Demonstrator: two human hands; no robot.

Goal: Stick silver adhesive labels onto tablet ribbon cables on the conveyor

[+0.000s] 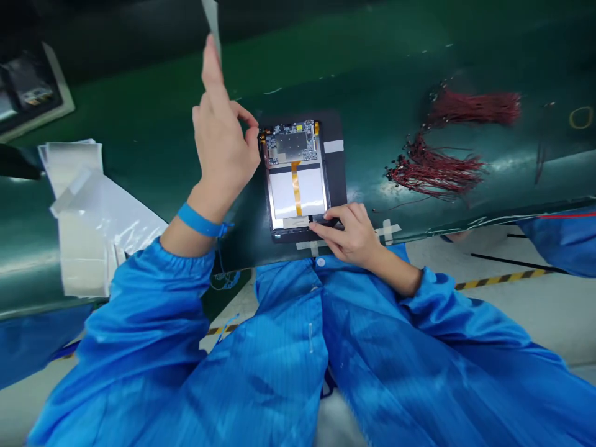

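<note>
An opened tablet point(302, 191) lies on a dark pad point(336, 171), its circuit board at the far end and a silvery battery point(284, 192) crossed by amber tape below. My left hand point(223, 146), with a blue wrist strap point(200, 221), is at the tablet's far left corner. Its thumb and a finger are pinched there; what is between them is hidden. A pale strip point(213, 22) rises from its raised fingertip. My right hand point(351, 233) reaches over the tablet's near edge, thumb and fingertip close together beside a white label point(295, 221); anything between them is too small to make out.
Bundles of thin red wires point(475, 108) with small dark ends lie on the green mat point(372, 87) to the right. Pale sheets and clear film point(84, 217) lie at left, beyond them another device point(32, 84). White tape point(387, 231) marks the near edge.
</note>
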